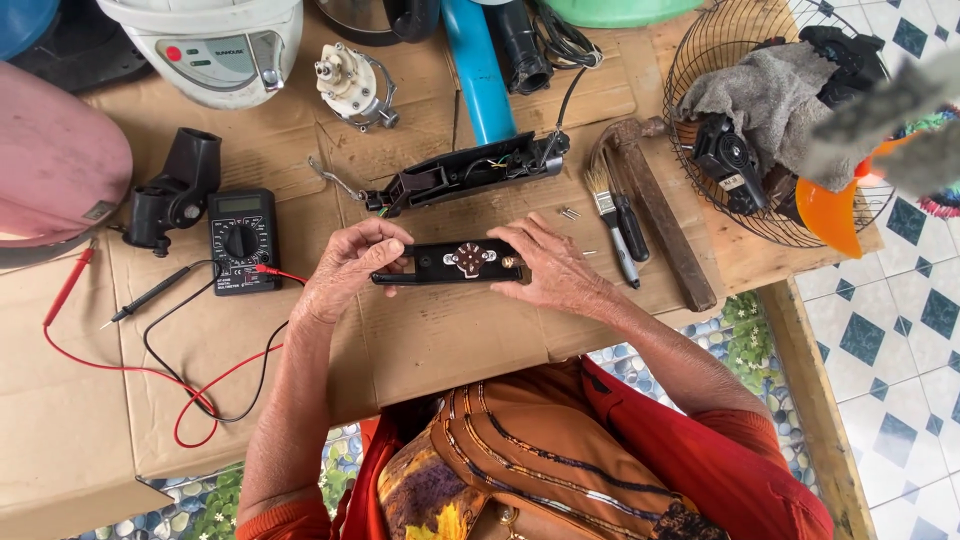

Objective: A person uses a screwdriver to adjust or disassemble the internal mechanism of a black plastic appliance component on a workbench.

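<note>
The counter (800, 260) is wooden and covered over most of its top with flattened brown cardboard (440, 340). On the cardboard, at left, lie a black multimeter (240, 240) with red and black leads (150, 350) looping toward the near edge, and a black plastic bracket (175, 190). Farther back rest a small white motor part (350, 85), a blue tube (478, 70) and an opened black switch housing (465, 172). To the right lie a paintbrush (612, 215), a hammer (655, 200) and a wire fan guard (740, 120).
</note>
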